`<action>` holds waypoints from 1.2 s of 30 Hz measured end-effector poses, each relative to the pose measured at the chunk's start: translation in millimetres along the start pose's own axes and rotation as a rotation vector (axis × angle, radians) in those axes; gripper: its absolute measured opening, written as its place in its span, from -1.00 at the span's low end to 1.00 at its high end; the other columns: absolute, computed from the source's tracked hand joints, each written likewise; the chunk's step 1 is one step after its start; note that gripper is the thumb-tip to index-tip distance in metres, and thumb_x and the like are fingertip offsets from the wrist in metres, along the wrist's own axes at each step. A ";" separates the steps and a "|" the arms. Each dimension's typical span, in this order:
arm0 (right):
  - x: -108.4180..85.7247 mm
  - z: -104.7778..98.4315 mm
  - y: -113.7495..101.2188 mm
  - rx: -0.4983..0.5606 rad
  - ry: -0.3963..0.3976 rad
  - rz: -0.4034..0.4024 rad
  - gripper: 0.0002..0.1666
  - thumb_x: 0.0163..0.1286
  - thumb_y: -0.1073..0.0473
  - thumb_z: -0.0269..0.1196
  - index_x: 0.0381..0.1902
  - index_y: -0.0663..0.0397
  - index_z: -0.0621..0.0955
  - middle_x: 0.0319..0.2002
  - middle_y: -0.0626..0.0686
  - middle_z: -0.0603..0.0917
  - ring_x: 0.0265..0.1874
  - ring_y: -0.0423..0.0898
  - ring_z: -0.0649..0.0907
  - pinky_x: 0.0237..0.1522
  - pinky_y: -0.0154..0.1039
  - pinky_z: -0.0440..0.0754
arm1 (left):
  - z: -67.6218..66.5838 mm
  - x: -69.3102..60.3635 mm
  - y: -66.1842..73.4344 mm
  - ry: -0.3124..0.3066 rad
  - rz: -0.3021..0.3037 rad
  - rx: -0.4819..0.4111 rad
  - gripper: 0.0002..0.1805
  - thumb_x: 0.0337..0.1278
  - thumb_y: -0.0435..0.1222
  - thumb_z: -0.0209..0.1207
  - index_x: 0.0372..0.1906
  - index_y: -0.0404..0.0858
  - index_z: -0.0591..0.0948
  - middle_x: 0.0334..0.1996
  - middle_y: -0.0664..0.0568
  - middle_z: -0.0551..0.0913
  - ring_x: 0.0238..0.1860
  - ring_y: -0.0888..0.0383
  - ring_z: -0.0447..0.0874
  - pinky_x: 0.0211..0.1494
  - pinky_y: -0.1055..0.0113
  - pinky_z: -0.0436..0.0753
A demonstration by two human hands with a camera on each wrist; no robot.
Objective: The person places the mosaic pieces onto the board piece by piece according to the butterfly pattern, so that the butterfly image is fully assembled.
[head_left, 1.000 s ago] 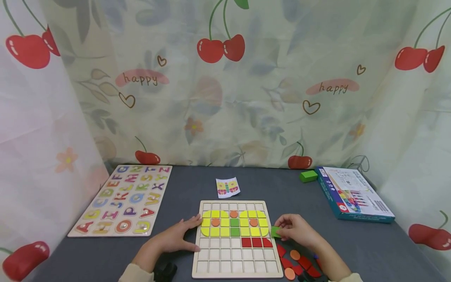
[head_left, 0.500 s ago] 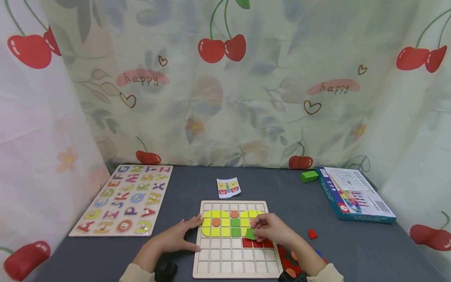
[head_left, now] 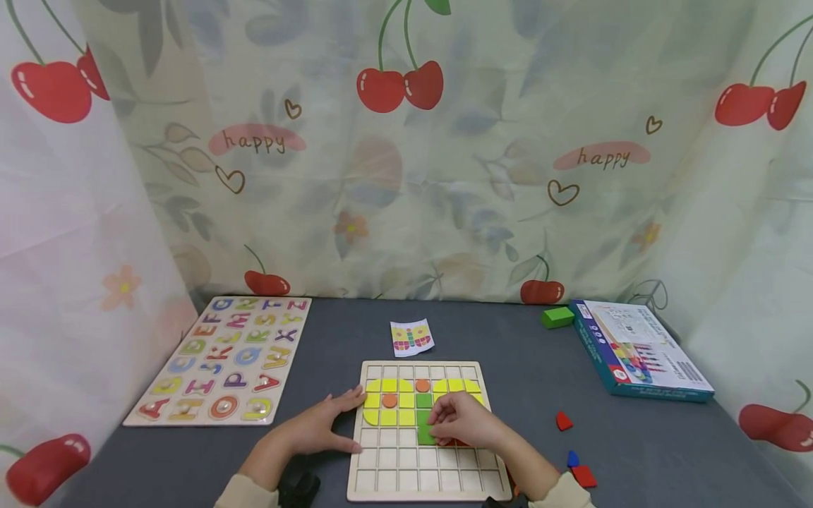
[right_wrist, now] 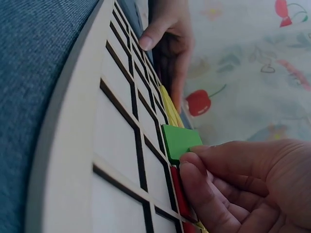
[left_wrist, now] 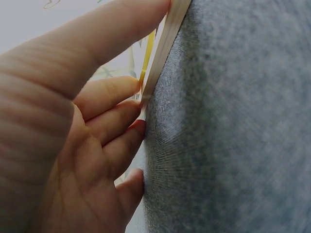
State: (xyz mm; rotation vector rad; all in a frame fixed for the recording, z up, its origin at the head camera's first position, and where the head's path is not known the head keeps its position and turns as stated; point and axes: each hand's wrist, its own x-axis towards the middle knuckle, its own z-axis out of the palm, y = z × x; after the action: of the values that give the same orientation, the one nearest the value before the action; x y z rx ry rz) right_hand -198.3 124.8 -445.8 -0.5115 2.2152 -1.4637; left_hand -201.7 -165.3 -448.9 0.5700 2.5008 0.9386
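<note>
Your right hand [head_left: 466, 422] is now bringing its pinched green tile [head_left: 424, 437] across the board [head_left: 389, 480], extending the green column [head_left: 423, 401]; your left hand [head_left: 320, 425] is resting, fingers spread.

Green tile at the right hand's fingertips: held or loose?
Held: in the right wrist view, the right hand pinches the green tile at its edge, between thumb and fingers.

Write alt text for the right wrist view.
The right hand pinches a green tile at a wooden grid board, beside a red tile. At the board's far edge is the left hand, with cherry-printed cloth in the background.
</note>
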 end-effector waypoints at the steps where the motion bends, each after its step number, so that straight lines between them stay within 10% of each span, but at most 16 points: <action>1: -0.2 0.9 -0.3 -0.006 0.005 -0.002 -0.85 0.18 0.36 0.27 -0.35 0.41 0.57 -0.53 0.01 0.60 -0.59 -0.20 0.60 -0.46 -0.32 0.66 | 0.0 -0.1 0.2 -0.001 0.000 -0.001 0.00 -0.24 0.07 0.39 0.40 -0.15 0.24 0.45 -0.02 0.11 0.48 -0.06 -0.02 0.46 -0.16 -0.11; 14: -15.7 -20.6 -0.2 -0.146 0.045 -0.044 -0.81 0.19 0.27 0.29 -0.29 0.31 0.66 -0.43 0.08 0.67 -0.54 -0.20 0.59 -0.46 -0.35 0.59 | 0.6 1.3 -0.8 -0.012 -0.006 0.001 0.00 -0.23 0.08 0.38 0.40 -0.13 0.24 0.45 -0.03 0.10 0.48 -0.07 -0.03 0.45 -0.19 -0.10; 36: -99.2 -82.1 36.0 -0.068 0.050 0.137 -0.62 0.19 0.14 0.32 -0.18 0.39 0.63 -0.46 0.04 0.68 -0.53 -0.18 0.60 -0.42 -0.36 0.62 | -0.4 -0.5 2.2 -0.008 -0.016 -0.016 0.01 -0.23 0.08 0.38 0.40 -0.13 0.23 0.45 -0.03 0.10 0.48 -0.10 -0.06 0.44 -0.20 -0.08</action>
State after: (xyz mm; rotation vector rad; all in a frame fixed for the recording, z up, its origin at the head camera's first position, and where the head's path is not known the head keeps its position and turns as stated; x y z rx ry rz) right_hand -162.1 253.1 -435.4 -0.3398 2.2968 -1.3487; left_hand -201.0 -164.2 -447.0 0.5466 2.4846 0.9479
